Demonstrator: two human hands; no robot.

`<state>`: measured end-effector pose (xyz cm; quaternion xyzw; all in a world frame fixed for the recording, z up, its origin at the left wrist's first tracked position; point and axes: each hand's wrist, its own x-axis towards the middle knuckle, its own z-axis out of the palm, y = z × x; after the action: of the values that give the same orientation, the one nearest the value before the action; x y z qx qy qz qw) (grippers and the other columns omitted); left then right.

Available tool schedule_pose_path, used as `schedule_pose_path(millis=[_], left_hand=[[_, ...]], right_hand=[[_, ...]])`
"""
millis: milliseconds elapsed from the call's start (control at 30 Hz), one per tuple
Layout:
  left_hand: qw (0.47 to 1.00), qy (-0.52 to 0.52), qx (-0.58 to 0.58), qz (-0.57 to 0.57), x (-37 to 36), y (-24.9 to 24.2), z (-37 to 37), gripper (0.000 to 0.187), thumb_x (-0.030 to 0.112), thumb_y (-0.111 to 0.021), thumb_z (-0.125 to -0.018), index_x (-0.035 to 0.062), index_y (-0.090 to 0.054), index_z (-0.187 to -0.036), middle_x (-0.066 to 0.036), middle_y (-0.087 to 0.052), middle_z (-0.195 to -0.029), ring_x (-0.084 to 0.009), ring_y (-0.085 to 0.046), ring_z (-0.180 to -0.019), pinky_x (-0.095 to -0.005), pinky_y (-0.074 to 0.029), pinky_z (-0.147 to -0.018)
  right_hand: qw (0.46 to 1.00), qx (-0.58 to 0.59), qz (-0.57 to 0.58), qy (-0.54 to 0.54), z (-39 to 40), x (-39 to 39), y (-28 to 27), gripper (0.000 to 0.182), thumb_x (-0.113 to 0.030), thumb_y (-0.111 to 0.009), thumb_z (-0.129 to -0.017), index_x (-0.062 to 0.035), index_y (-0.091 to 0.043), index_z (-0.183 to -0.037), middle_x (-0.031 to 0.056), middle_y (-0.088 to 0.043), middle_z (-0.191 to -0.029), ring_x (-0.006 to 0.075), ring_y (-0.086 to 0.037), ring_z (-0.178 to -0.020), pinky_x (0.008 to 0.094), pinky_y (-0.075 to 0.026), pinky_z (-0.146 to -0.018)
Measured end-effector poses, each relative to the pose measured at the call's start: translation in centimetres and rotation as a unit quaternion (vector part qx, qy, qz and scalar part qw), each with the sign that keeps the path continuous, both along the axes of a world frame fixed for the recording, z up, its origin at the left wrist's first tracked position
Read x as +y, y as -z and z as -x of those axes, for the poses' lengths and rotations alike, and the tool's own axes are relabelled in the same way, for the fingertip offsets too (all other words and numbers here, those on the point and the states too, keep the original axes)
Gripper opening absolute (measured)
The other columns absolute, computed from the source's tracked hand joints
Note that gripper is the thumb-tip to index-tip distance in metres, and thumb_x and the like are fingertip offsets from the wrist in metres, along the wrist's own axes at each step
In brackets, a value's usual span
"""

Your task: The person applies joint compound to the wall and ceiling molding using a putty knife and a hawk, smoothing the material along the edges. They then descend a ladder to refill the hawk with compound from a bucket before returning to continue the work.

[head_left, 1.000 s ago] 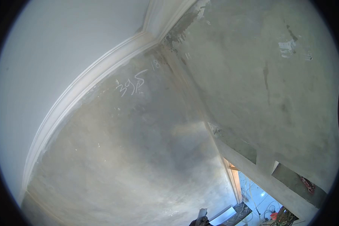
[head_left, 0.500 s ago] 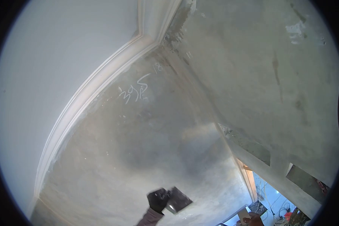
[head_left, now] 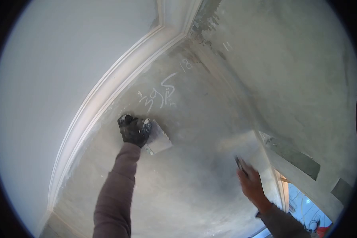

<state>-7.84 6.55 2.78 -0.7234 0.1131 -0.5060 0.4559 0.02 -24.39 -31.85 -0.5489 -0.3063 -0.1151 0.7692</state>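
Note:
My left hand (head_left: 134, 130), in a dark, white-spotted glove, is closed round a wide putty knife (head_left: 159, 138). Its broad metal blade points right and overlaps the grey plastered wall (head_left: 186, 170), just below the chalk figures. My right hand (head_left: 251, 185) is bare and held up at the lower right, with its fingers closed on a scraper (head_left: 241, 165). That tool shows as a thin dark strip, nearly edge-on and smeared by motion.
White cornice moulding (head_left: 103, 93) curves between the pale ceiling (head_left: 59, 71) and the wall. A second grey wall (head_left: 297, 79) meets it at the right. Below, a doorway opening (head_left: 305, 204) shows a bluish floor with a cable and a red object.
My left hand has risen and moved left with the putty knife, up towards the chalk figures. My right hand has come up from the bottom edge. The view has shifted slightly.

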Motion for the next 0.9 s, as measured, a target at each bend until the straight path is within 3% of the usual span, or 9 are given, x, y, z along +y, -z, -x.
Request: schedule_pose_path(millis=[33,67,133,267,300,367,600,667,900], left_hand=[[1.000,-0.005,-0.014,-0.011,0.4,0.2,-0.4,0.024,0.030,-0.074,-0.084,0.0078,-0.067,-0.081,-0.010,-0.069,-0.076,-0.0371,-0.063,-0.092,-0.0575,-0.044,-0.090],[0.999,-0.023,-0.022,0.019,-0.2,0.6,-0.2,0.025,0.029,-0.065,-0.089,0.0069,-0.073,-0.081,-0.012,-0.072,-0.082,-0.0373,-0.063,-0.099,-0.0544,-0.044,-0.096],[0.999,-0.029,-0.015,0.026,-0.5,0.6,-0.2,0.026,0.030,-0.064,-0.089,0.0069,-0.073,-0.081,-0.012,-0.072,-0.082,-0.0374,-0.062,-0.099,-0.0544,-0.043,-0.097],[0.999,-0.041,-0.017,0.027,-1.1,0.6,0.0,0.027,0.028,-0.063,-0.090,0.0055,-0.072,-0.080,-0.013,-0.072,-0.081,-0.0382,-0.061,-0.100,-0.0547,-0.042,-0.099],[0.999,-0.042,-0.013,0.019,-1.3,0.5,-0.2,0.027,0.028,-0.063,-0.090,0.0055,-0.072,-0.080,-0.013,-0.072,-0.081,-0.0382,-0.061,-0.100,-0.0547,-0.042,-0.099],[0.999,-0.038,-0.032,0.005,-1.4,0.7,-0.3,0.027,0.026,-0.061,-0.092,0.0047,-0.071,-0.078,-0.013,-0.070,-0.079,-0.0392,-0.061,-0.100,-0.0544,-0.042,-0.099],[0.998,-0.045,-0.044,0.009,-1.0,0.8,-0.5,0.032,0.031,-0.065,-0.088,0.0067,-0.067,-0.067,-0.010,-0.069,-0.074,-0.0363,-0.059,-0.101,-0.0513,-0.043,-0.096],[1.000,-0.010,-0.005,-0.027,-0.8,0.7,-0.4,0.018,0.021,-0.062,-0.094,0.0067,-0.061,-0.084,-0.014,-0.067,-0.084,-0.0405,-0.059,-0.094,-0.0575,-0.044,-0.090],[0.998,0.033,-0.014,-0.048,-0.3,0.7,-0.6,0.018,0.022,-0.063,-0.094,0.0068,-0.058,-0.087,-0.015,-0.067,-0.083,-0.0409,-0.059,-0.092,-0.0578,-0.044,-0.087]], right_hand=[[0.999,-0.037,-0.018,0.029,-1.3,0.6,-6.0,0.048,-0.021,-0.066,-0.099,-0.0009,-0.058,-0.142,0.0200,-0.068,-0.101,0.0332,-0.066,-0.091,0.0405,-0.052,-0.083],[0.974,-0.159,-0.132,0.097,-3.6,2.7,-10.9,0.049,-0.021,-0.069,-0.097,-0.0011,-0.059,-0.141,0.0207,-0.065,-0.098,0.0342,-0.064,-0.088,0.0416,-0.051,-0.081],[0.933,-0.220,-0.164,0.231,-6.8,4.7,-19.7,0.049,-0.019,-0.073,-0.091,-0.0039,-0.064,-0.137,0.0186,-0.059,-0.092,0.0335,-0.058,-0.082,0.0451,-0.047,-0.074],[0.844,-0.257,-0.146,0.448,-14.5,9.2,-31.9,0.042,-0.023,-0.073,-0.090,-0.0062,-0.071,-0.128,0.0231,-0.061,-0.107,0.0374,-0.062,-0.099,0.0445,-0.053,-0.085],[0.844,-0.250,-0.151,0.450,-15.6,9.6,-33.3,0.042,-0.023,-0.073,-0.090,-0.0062,-0.071,-0.128,0.0231,-0.061,-0.107,0.0374,-0.062,-0.099,0.0445,-0.053,-0.085],[0.777,-0.289,-0.151,0.539,-17.2,10.4,-35.2,0.039,-0.025,-0.071,-0.092,-0.0067,-0.073,-0.126,0.0247,-0.062,-0.112,0.0371,-0.061,-0.104,0.0453,-0.053,-0.087],[0.727,-0.293,-0.207,0.585,-19.6,12.3,-38.4,0.035,-0.024,-0.067,-0.094,-0.0073,-0.074,-0.124,0.0251,-0.063,-0.113,0.0362,-0.061,-0.103,0.0456,-0.053,-0.086],[0.707,-0.298,-0.235,0.597,-19.9,12.5,-38.9,0.033,-0.023,-0.066,-0.095,-0.0071,-0.074,-0.123,0.0241,-0.062,-0.109,0.0356,-0.061,-0.100,0.0454,-0.052,-0.083],[0.725,-0.288,-0.204,0.591,-20.0,12.8,-39.6,0.041,-0.025,-0.074,-0.091,-0.0126,-0.072,-0.130,0.0213,-0.061,-0.110,0.0350,-0.061,-0.101,0.0447,-0.054,-0.087]])
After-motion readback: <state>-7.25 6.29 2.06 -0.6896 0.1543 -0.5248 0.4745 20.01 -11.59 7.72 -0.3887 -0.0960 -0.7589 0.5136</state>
